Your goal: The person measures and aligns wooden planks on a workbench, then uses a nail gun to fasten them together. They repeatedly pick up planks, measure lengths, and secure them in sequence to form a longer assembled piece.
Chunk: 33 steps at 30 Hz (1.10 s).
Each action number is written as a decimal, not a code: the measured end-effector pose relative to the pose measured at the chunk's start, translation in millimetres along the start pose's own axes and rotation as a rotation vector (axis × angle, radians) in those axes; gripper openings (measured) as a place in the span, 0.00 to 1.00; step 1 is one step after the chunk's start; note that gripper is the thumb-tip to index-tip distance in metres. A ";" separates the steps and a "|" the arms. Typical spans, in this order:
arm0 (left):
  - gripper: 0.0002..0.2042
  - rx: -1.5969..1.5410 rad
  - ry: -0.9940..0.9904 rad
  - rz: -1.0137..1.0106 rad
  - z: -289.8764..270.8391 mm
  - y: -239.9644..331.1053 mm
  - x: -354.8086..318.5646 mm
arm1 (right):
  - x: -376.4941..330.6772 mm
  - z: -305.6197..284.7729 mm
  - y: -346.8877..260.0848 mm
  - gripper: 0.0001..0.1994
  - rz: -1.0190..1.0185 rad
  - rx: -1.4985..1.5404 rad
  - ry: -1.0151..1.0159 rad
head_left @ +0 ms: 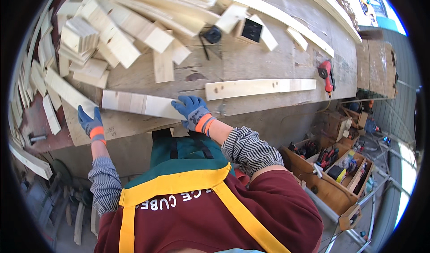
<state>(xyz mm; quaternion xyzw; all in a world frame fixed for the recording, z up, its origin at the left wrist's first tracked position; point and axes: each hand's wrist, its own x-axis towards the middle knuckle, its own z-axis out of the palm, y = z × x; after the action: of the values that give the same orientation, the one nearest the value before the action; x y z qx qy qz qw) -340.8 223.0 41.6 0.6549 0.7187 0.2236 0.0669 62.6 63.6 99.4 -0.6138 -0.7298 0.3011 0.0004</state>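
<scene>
A pale wooden board (134,104) lies flat near the front edge of the plywood workbench (251,60). My right hand (192,110), in a blue glove with an orange cuff, rests on the board's right end with fingers spread over it. My left hand (91,123), gloved the same way, is at the board's left end by the bench edge; whether it grips the board I cannot tell. A second, longer pale board (260,87) lies just right of the first.
A heap of short wood offcuts (112,33) covers the back left of the bench. A red power drill (328,75) lies at the right edge. A black device (252,30) and cable sit at the back. A wooden tool box (333,168) stands on the floor, right.
</scene>
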 end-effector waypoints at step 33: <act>0.44 0.346 -0.674 0.562 25.9 167.2 -84.2 | -57.1 -12.6 134.5 0.38 0.414 -0.056 0.209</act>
<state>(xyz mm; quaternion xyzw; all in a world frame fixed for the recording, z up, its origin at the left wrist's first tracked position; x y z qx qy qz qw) -167.1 154.3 70.3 0.8618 0.4784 -0.1151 0.1234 201.8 26.8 71.6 -0.7780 -0.5924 0.2091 -0.0028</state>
